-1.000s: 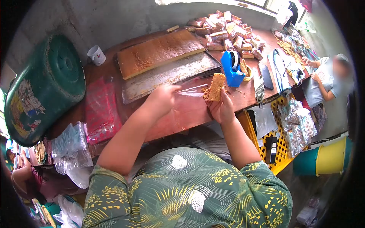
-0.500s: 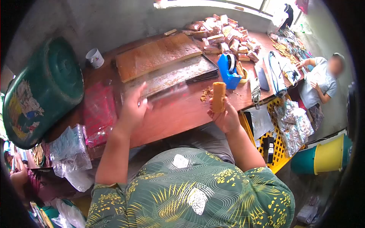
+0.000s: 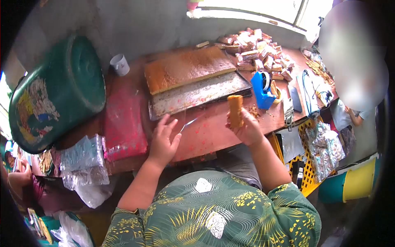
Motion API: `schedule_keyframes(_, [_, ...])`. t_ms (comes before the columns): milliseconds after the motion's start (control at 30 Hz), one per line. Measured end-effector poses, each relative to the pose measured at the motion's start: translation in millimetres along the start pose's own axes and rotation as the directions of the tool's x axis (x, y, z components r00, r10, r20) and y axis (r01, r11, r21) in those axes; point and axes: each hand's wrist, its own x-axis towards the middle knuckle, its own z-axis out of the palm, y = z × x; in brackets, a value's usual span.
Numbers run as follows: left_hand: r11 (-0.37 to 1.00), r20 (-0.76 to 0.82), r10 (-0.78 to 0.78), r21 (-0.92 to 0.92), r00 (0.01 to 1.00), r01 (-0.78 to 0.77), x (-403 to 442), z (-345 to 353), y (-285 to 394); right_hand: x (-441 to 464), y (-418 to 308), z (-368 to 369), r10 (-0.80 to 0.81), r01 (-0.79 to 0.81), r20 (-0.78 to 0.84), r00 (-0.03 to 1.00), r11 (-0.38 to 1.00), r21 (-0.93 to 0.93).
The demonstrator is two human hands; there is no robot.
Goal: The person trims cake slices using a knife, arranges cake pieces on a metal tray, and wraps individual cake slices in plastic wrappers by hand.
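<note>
My right hand (image 3: 252,131) grips an upright golden-brown cake bar (image 3: 235,110) above the front part of the table. My left hand (image 3: 163,142) is over the table's front area with its fingers apart. Beneath and beside its fingertips lies a clear plastic wrapper (image 3: 195,133) with red print; I cannot tell whether they touch it. Behind the hands, a large brown cake slab (image 3: 189,68) sits on the back part of a crumb-strewn tray (image 3: 197,94). Crumbs (image 3: 253,111) lie just beyond my right hand.
Wrapped bars (image 3: 263,53) are heaped by the wall, near a blue tape dispenser (image 3: 263,92). Left are a white mug (image 3: 119,65), a green tub (image 3: 61,90) and pink plastic sheets (image 3: 123,123). A yellow crate (image 3: 306,185) stands at right. Other people are at both sides.
My left hand has come down to the tabletop from a blurred, raised position, and the printed wrapper now lies flat. The cake bar stays in my right hand. The whole view has shifted.
</note>
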Motion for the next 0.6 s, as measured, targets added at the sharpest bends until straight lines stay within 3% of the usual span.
schedule_keyframes(33, [1.0, -0.134, -0.023, -0.017, 0.991, 0.021, 6, 4, 6, 1, 7, 0, 0.022, -0.022, 0.028, 0.999, 1.0, 0.012])
schedule_keyframes(133, [0.97, -0.245, 0.158, 0.222, 0.957, -0.103, 26, -7, 27, -1, 28, -7, 0.089, -0.084, -0.07, 0.994, 0.994, 0.072])
schedule_keyframes(167, [0.974, -0.214, 0.194, 0.162, 0.957, -0.161, 35, -4, 29, 0, 31, -14, 0.036, -0.036, 0.002, 0.999, 0.997, 0.065])
schedule_keyframes(267, [0.962, -0.048, 0.248, 0.132, 0.968, -0.24, 67, 0, 59, 1, 25, -6, 0.122, -0.122, -0.003, 0.993, 0.993, 0.004])
schedule_keyframes(367, [0.96, 0.0, 0.273, 0.072, 0.962, -0.272, 95, 20, 77, 8, 23, -11, 0.177, -0.175, 0.088, 0.98, 0.984, -0.032])
schedule_keyframes(600, [0.961, 0.077, 0.267, 0.055, 0.96, -0.272, 119, 52, 79, 6, 16, -5, 0.214, -0.214, 0.086, 0.973, 0.977, -0.006])
